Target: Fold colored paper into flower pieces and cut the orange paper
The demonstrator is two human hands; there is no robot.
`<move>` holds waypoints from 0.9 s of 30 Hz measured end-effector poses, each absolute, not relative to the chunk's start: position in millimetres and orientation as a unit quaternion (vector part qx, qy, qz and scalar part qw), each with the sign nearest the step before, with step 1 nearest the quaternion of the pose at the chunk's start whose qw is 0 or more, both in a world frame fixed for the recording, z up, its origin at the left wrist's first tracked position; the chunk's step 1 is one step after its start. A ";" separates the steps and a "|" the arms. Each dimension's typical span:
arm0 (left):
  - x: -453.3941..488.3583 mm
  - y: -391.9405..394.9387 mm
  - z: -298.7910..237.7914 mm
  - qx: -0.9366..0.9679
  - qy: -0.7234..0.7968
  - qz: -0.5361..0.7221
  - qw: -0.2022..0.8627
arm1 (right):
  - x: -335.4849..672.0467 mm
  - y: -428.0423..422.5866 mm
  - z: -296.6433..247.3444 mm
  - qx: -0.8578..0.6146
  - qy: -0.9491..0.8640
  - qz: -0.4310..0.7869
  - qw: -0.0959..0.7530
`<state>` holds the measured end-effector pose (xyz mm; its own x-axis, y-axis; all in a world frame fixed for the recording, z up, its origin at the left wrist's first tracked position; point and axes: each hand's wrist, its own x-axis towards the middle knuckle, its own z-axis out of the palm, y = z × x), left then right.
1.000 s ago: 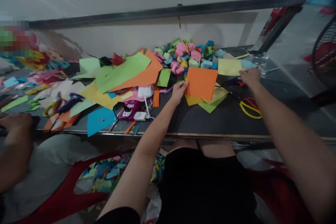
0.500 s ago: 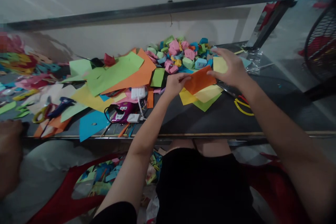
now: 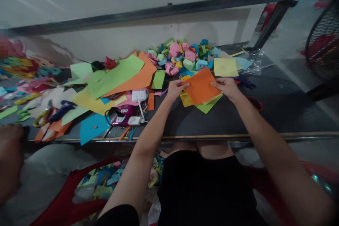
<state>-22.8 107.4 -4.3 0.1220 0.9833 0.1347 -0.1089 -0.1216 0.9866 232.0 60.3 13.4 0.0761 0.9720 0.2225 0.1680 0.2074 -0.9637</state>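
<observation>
An orange paper square (image 3: 201, 85) is held just above the dark table (image 3: 227, 120), over a small stack of yellow and green sheets (image 3: 205, 105). My left hand (image 3: 177, 88) pinches its left corner. My right hand (image 3: 227, 87) grips its right edge. Both hands have fingers closed on the sheet. A pile of small folded paper pieces (image 3: 185, 56) in pink, blue and green lies just behind.
Large green, orange and yellow sheets (image 3: 116, 76) spread to the left, with a white charger (image 3: 139, 95), a purple device (image 3: 123, 112), scissors (image 3: 42, 116) and a blue glue gun (image 3: 62, 107). Another person's hand (image 3: 10, 155) is at far left. A fan (image 3: 324, 42) stands right.
My right hand came back from the far right of the table and took hold of the orange sheet's right edge. The sheet has been lifted and turned between both hands.
</observation>
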 end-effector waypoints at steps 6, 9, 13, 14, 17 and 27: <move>-18.4 101.1 -2.8 0.514 0.379 0.559 0.529 | 221.0 59.2 -10.2 -0.494 -0.552 0.353 0.572; -15.9 99.4 -1.2 0.501 0.380 0.571 0.528 | 221.5 60.2 -21.5 -0.496 -0.542 0.328 0.594; -11.9 95.1 1.7 0.498 0.379 0.574 0.528 | 223.3 59.8 -26.3 -0.496 -0.527 0.331 0.606; -10.9 93.5 2.8 0.498 0.377 0.574 0.530 | 223.2 59.6 -24.5 -0.495 -0.525 0.328 0.610; -8.3 89.2 6.3 0.502 0.369 0.572 0.533 | 222.2 58.4 -14.2 -0.476 -0.526 0.303 0.636; -8.5 84.7 16.6 0.530 0.347 0.566 0.527 | 226.5 53.2 7.4 -0.475 -0.531 0.279 0.644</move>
